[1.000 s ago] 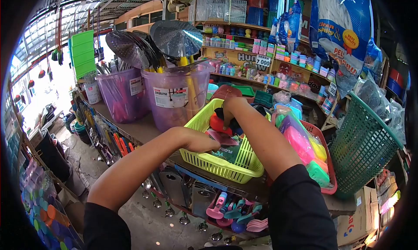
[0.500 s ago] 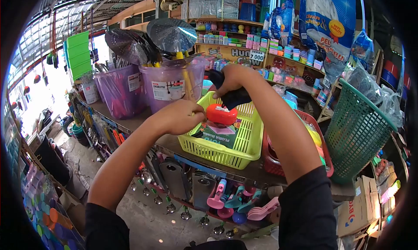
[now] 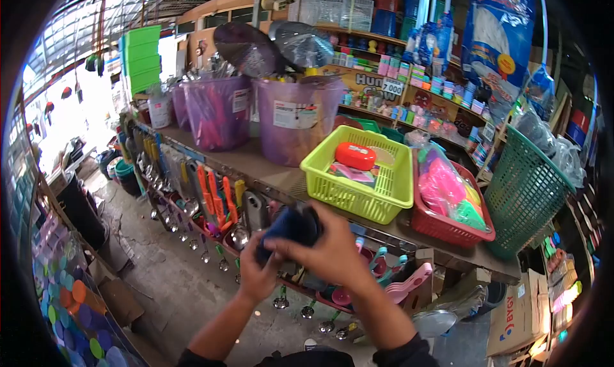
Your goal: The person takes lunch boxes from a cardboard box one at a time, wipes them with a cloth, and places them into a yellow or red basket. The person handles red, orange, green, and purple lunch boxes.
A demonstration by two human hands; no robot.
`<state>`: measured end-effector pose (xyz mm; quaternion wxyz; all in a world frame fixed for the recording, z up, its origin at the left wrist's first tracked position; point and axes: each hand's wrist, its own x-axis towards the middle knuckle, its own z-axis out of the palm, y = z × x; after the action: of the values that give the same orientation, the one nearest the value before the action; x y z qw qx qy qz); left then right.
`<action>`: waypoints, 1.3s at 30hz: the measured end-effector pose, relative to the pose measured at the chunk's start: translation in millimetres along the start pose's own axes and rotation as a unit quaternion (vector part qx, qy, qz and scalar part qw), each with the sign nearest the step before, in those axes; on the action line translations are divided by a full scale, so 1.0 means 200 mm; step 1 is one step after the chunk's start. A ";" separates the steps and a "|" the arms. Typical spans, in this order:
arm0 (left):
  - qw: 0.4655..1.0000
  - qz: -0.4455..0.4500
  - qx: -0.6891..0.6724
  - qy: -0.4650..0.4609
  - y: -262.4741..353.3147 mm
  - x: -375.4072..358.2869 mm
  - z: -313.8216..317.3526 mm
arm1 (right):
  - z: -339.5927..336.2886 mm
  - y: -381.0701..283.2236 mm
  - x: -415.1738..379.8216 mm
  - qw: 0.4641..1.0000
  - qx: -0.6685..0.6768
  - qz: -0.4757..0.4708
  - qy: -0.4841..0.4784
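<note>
A dark navy item, blurred and looking like folded cloth or a pouch, is held between both hands in front of the shelf. My left hand grips its lower left side with the fingers closed. From the right, my right hand has its thumb across the front and its fingers curled round the far side, partly hidden. Beyond the hands stands a yellow-green plastic basket. Inside it, a red oval case lies on top of a flat printed pack.
Right of the yellow-green basket stand a red basket of bagged colourful goods and a tall green basket. Purple tubs of utensils stand to its left. Ladles, orange-handled tools and pink scoops hang along the shelf front.
Both hands have drawn back from the yellow-green basket towards me, bringing the dark item out with them. My left hand now grips it too. The red case stays in the basket. My view has shifted.
</note>
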<state>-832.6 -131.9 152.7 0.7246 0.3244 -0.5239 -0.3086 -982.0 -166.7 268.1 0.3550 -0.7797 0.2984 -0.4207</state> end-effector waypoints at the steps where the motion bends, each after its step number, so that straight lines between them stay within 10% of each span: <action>1: 0.999 0.009 -0.014 0.028 -0.04 -0.10 -0.04 | 0.08 0.04 -0.07 1.000 0.003 0.001 -0.010; 10: 0.969 -0.063 0.001 0.240 -0.04 -0.58 -0.48 | 0.59 0.45 -0.39 0.910 0.280 0.169 -0.255; 16: 0.868 -0.028 -0.034 0.495 -0.09 -0.89 -0.74 | 1.20 0.75 -0.26 0.794 0.407 0.290 -0.347; 19: 0.811 -0.055 0.146 0.565 0.03 -1.01 -0.77 | 1.52 0.71 -0.17 0.653 0.453 0.396 -0.460; 24: 0.648 -0.068 0.233 0.722 0.16 -1.31 -0.69 | 1.93 0.47 -0.32 0.575 0.323 0.256 -0.707; 31: 0.471 0.000 0.158 0.868 0.16 -1.58 -0.39 | 2.12 0.51 -0.67 0.372 0.294 0.312 -0.824; 36: 0.466 0.029 0.157 0.870 0.21 -1.65 -0.20 | 2.03 0.40 -0.84 0.274 0.221 0.356 -0.866; 39: 0.447 0.008 0.197 0.873 0.24 -1.68 -0.14 | 1.95 0.32 -0.96 0.309 0.206 0.250 -0.894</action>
<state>-888.6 165.4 -3.3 0.7195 0.5528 0.3347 0.2543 -744.6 61.2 -22.3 0.6419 -0.4694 -0.1172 0.5949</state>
